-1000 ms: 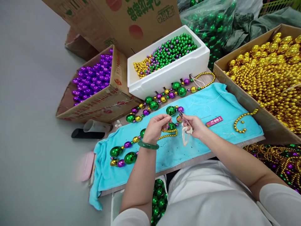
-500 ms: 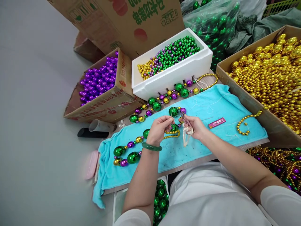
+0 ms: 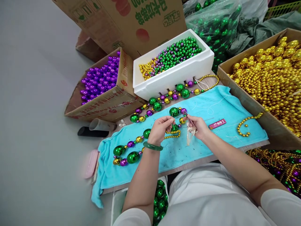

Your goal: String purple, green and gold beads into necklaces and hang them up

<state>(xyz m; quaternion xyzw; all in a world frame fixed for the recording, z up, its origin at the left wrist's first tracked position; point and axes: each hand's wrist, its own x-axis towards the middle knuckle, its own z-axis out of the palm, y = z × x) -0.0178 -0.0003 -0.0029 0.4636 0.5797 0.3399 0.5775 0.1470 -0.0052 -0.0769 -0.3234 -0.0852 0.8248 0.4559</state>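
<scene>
Above a turquoise towel (image 3: 183, 158), my left hand (image 3: 161, 128) pinches a thin white string (image 3: 178, 116), its fingertips closed. My right hand (image 3: 199, 126) grips small scissors (image 3: 191, 121) whose handles look wrapped in pale material (image 3: 191, 133). The scissors point up and left, near the string and a purple bead; I cannot tell whether the blades touch the string. Beneath my hands lies a bead strand of green, purple and gold balls (image 3: 133, 157), partly hidden by my left hand and wrist. A short loop of small gold beads (image 3: 174, 135) lies between my hands.
Behind the towel, a second bead strand (image 3: 157, 106) lies along a white foam box (image 3: 174, 73) of small beads. Cardboard boxes hold purple beads (image 3: 101, 78) and gold beads (image 3: 265, 75). A magenta packet (image 3: 217, 123) and gold bead piece (image 3: 242, 127) lie at right.
My right hand has drawn slightly to the right with the scissors, opening a little more space from my left hand. My left hand keeps its pinch on the string.
</scene>
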